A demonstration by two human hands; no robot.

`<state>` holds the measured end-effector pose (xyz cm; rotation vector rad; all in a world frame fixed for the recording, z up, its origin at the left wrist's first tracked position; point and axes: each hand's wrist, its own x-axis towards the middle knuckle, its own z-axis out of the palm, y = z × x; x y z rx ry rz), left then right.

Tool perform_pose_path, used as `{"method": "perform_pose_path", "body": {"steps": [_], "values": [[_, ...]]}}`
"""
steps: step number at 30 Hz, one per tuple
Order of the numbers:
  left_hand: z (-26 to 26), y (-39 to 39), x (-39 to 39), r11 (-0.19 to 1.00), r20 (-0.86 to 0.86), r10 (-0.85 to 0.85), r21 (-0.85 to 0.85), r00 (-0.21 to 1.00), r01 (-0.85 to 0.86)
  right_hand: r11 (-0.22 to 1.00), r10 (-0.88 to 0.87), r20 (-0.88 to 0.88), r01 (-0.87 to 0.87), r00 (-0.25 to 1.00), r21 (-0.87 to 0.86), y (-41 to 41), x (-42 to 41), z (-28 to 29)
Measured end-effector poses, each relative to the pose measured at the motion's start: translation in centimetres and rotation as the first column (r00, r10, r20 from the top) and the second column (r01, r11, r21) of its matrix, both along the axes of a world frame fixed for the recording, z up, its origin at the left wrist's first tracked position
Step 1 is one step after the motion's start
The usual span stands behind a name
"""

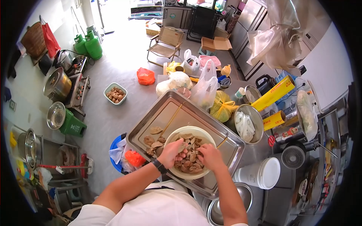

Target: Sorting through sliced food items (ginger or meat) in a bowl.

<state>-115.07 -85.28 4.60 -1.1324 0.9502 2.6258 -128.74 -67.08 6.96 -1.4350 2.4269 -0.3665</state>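
Observation:
A cream-coloured bowl (174, 133) stands on a large stainless steel tray (195, 117) before me, holding many brown pieces of what looks like cooked meat (187, 164). My left hand (172, 154) is over the bowl's left side, its fingers curled around one of the pieces. At the right side of the bowl, my right hand (210, 156) has its fingertips down among the meat; whether they grip a piece is hidden. More brown pieces (152, 144) lie on the tray left of the bowl. A thin wooden stick (172, 118) rests on the tray beyond them.
Plastic bags (206, 87) crowd the tray's far side. To the right are a steel pot (256, 121) and a lidded white bucket (256, 173). A blue-rimmed bin (114, 154) stands at left, with a tub of mushrooms (115, 94) on the floor farther off.

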Motion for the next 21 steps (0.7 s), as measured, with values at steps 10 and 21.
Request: {"method": "perform_pose_path", "body": {"steps": [10,21], "values": [[0.6,1.8,1.3,0.984,-0.084,-0.152,-0.112,0.985,0.142,0.885,-0.170,0.206,0.241,0.964,-0.398,2.2,1.9,-0.1],[3.9,-0.6,4.4,0.985,-0.331,-0.086,0.115,0.940,0.130,0.687,0.009,0.439,0.314,0.898,-0.655,-0.9,7.5,7.1]]}}
